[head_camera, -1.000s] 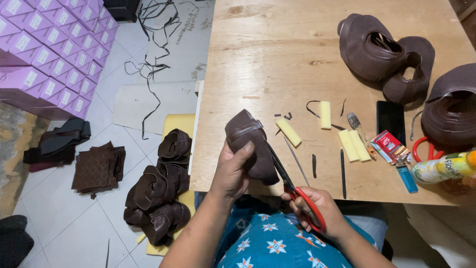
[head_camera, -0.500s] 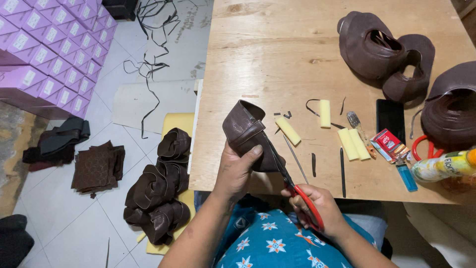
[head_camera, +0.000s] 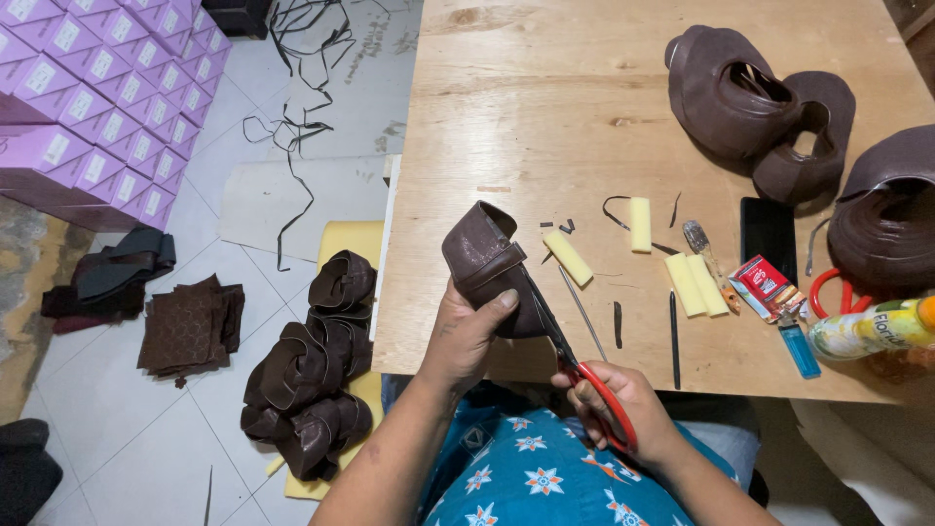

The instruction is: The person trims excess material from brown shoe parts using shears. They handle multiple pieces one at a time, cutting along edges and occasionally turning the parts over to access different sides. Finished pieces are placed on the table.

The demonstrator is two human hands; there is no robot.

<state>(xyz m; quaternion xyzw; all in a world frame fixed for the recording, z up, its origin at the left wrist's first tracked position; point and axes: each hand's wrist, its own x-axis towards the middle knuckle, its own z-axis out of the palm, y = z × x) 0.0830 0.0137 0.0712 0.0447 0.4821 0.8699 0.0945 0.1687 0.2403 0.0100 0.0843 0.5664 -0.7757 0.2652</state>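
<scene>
Purple boxes w/ white labels [head_camera: 93, 107] stacked on floor far left; red packet [head_camera: 767, 284], dark phone [head_camera: 768, 237] on table.

I am sitting in a small shoe-making workshop. My plywood worktop [head_camera: 545, 117] carries brown leather shoe uppers [head_camera: 726, 93], yellow foam strips [head_camera: 567, 257] and leather offcuts. On the tiled floor beside me lie a pile of finished uppers [head_camera: 312, 375], cut leather pieces [head_camera: 187, 326] and stacked purple shoeboxes [head_camera: 93, 93].

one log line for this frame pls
left hand: holds brown leather piece | right hand: red-handled scissors, blades at its edge | wooden table: yellow foam blocks
</scene>
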